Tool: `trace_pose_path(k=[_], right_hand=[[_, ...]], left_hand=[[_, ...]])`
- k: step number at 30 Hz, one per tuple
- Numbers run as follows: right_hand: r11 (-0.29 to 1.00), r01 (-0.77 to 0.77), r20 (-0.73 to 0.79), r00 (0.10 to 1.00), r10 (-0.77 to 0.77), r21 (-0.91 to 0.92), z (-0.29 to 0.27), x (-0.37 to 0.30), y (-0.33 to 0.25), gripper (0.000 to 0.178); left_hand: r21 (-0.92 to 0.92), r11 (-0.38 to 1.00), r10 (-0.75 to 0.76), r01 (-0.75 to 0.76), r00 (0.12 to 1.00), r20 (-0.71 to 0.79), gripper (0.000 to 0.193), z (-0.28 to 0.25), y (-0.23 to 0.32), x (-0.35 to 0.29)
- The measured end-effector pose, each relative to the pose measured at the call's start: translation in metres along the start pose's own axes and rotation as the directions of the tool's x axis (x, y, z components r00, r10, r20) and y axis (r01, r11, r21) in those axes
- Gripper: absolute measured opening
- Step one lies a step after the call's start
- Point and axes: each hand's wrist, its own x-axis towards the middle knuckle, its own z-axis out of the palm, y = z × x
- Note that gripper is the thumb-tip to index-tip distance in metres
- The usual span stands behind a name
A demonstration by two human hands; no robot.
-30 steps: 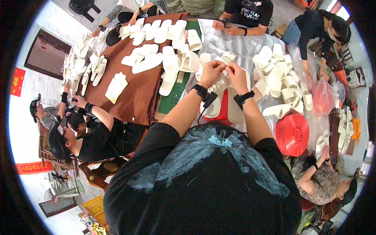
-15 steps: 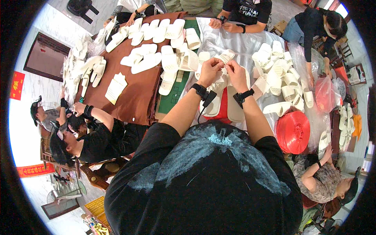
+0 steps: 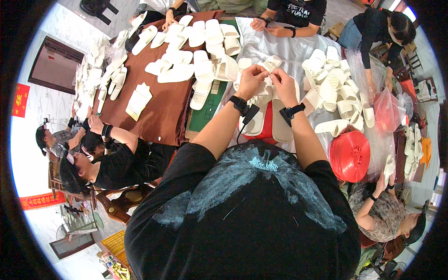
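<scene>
Above a pair of white slippers near the table's front edge, my left hand and my right hand meet with their fingertips close together. Both pinch closed. Whatever lies between the fingertips is too small to make out. Just beyond the fingers rests another white slipper. A strip of red material shows between the soles of the pair below my wrists. My hands and forearms partly hide these slippers.
White slippers heap up at right, beside a big red roll of plastic twine. More slippers cover the brown cloth at left, near pale paper sheets. Co-workers sit or stand around; one handles a red plastic bag.
My hands stay in nearly the same spot, the fingertips shifting slightly. At the far left, a co-worker's hand now reaches over the slippers. The co-worker at lower right has raised a slipper a little.
</scene>
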Motion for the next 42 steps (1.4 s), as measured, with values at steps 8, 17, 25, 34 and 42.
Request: trace_pose_path(k=[8, 17, 25, 34, 42], right_hand=[[1.0, 0.007, 0.004, 1.0, -0.007, 0.01, 0.0, 0.0, -0.001, 0.014], [1.0, 0.004, 0.023, 1.0, -0.004, 0.001, -0.002, 0.001, -0.001, 0.014], [1.0, 0.017, 0.044, 0.999, -0.018, 0.005, -0.002, 0.0, -0.003, 0.014], [1.0, 0.02, -0.02, 1.0, -0.02, -0.018, 0.0, 0.001, 0.0, 0.014], [1.0, -0.017, 0.012, 1.0, 0.017, 0.02, 0.0, 0.003, 0.006, 0.017]], left_hand=[[0.003, 1.0, -0.014, 0.014, 1.0, -0.003, 0.007, 0.001, 0.003, 0.0], [0.011, 1.0, 0.003, -0.002, 1.0, -0.006, 0.008, 0.001, 0.003, 0.0], [0.012, 1.0, -0.007, 0.007, 1.0, -0.028, 0.007, 0.001, 0.002, 0.0], [0.071, 0.997, -0.011, 0.012, 1.0, -0.014, 0.008, 0.002, 0.006, -0.002], [0.021, 0.999, -0.041, 0.041, 0.999, 0.036, 0.005, 0.001, 0.004, 0.0]])
